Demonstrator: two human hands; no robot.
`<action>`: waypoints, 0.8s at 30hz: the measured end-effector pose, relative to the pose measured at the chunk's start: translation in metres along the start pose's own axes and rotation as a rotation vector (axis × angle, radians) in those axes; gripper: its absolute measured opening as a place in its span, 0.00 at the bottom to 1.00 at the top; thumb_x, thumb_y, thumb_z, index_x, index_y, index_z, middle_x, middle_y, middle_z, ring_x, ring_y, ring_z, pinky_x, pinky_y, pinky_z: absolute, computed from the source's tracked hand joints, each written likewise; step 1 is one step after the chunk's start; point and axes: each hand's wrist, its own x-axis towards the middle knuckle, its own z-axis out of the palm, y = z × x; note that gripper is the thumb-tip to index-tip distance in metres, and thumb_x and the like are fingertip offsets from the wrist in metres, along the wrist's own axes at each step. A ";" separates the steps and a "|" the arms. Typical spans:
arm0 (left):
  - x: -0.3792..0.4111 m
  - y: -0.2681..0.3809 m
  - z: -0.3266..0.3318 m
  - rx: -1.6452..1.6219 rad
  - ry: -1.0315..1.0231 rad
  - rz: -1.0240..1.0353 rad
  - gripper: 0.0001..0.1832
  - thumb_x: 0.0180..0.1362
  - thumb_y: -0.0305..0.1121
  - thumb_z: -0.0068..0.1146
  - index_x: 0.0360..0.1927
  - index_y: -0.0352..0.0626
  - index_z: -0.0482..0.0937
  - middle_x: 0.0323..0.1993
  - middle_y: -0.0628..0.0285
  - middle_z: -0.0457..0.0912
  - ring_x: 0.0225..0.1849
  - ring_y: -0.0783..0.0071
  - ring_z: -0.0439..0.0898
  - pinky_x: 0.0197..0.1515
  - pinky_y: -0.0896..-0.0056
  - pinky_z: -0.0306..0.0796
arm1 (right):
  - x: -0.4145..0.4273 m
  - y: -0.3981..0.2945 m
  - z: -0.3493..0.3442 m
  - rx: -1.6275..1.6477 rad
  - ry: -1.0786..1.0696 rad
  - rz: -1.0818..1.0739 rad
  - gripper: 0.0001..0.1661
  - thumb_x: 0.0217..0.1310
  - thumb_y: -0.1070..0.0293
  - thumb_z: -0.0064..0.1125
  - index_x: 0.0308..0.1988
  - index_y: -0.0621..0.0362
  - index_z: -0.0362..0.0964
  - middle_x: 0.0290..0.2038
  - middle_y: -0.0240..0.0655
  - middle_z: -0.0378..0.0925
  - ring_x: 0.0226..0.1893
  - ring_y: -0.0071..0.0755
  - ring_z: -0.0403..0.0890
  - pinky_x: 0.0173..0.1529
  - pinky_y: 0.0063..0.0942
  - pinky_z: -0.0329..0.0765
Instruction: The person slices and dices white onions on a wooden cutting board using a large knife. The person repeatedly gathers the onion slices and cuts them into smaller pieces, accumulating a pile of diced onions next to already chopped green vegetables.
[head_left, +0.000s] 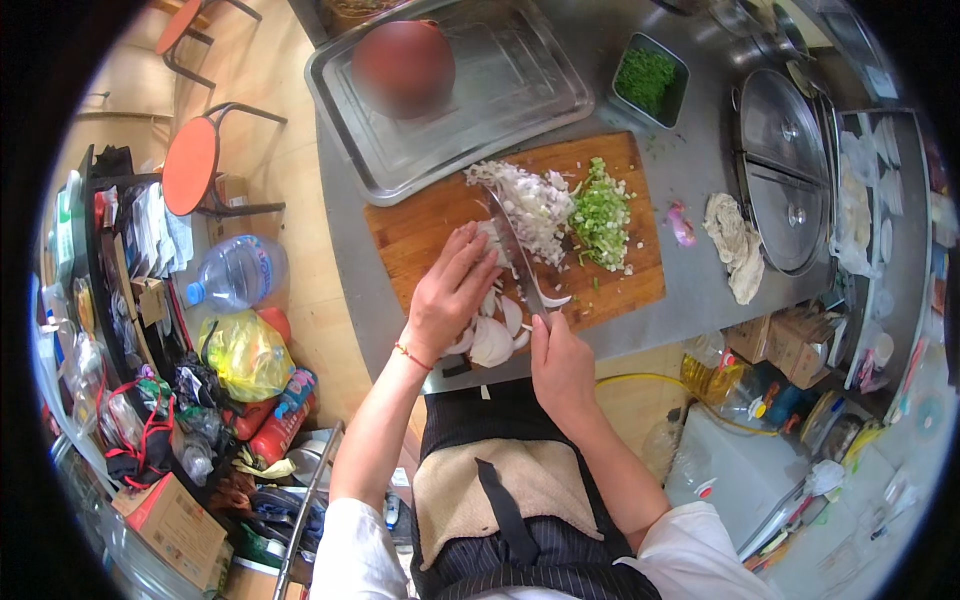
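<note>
My right hand (562, 367) grips the handle of a kitchen knife (517, 251), whose blade points away from me over a wooden cutting board (405, 225). Flat on sliced onion (491, 238), just left of the blade, rests my left hand (450, 292), fingers together. Chopped pale purple onion (532, 199) lies right of the blade, beside a pile of chopped green onion (602, 217). Larger white onion pieces (493, 341) sit at the board's near edge, between my hands. How far the blade has sunk into the onion is hard to tell.
Beyond the board stands a metal tray (495, 90) with a round reddish object (403, 67), blurred in part. A metal container of chopped greens (645, 79) is at the back right. Farther right are a crumpled cloth (735, 244) and lidded metal pots (784, 191); purple onion skin (681, 223) lies nearer.
</note>
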 end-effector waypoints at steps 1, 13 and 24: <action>0.001 0.000 0.000 0.000 0.003 0.004 0.14 0.51 0.22 0.71 0.42 0.31 0.84 0.51 0.50 0.82 0.60 0.47 0.80 0.65 0.50 0.76 | 0.000 -0.002 0.001 -0.025 -0.007 0.010 0.17 0.78 0.58 0.44 0.37 0.59 0.67 0.23 0.53 0.78 0.27 0.66 0.80 0.32 0.60 0.73; 0.001 -0.002 0.000 -0.017 0.018 -0.015 0.12 0.53 0.22 0.68 0.42 0.31 0.83 0.49 0.52 0.81 0.60 0.51 0.80 0.65 0.54 0.76 | 0.023 -0.012 0.001 -0.086 -0.022 0.015 0.17 0.78 0.58 0.44 0.41 0.61 0.67 0.26 0.55 0.80 0.30 0.67 0.82 0.36 0.60 0.75; -0.003 -0.005 0.002 -0.027 0.050 -0.024 0.13 0.52 0.22 0.68 0.42 0.34 0.83 0.44 0.55 0.79 0.56 0.51 0.80 0.60 0.58 0.79 | 0.039 -0.021 0.009 -0.125 -0.037 -0.010 0.17 0.78 0.58 0.44 0.42 0.62 0.69 0.28 0.57 0.80 0.31 0.69 0.81 0.37 0.60 0.75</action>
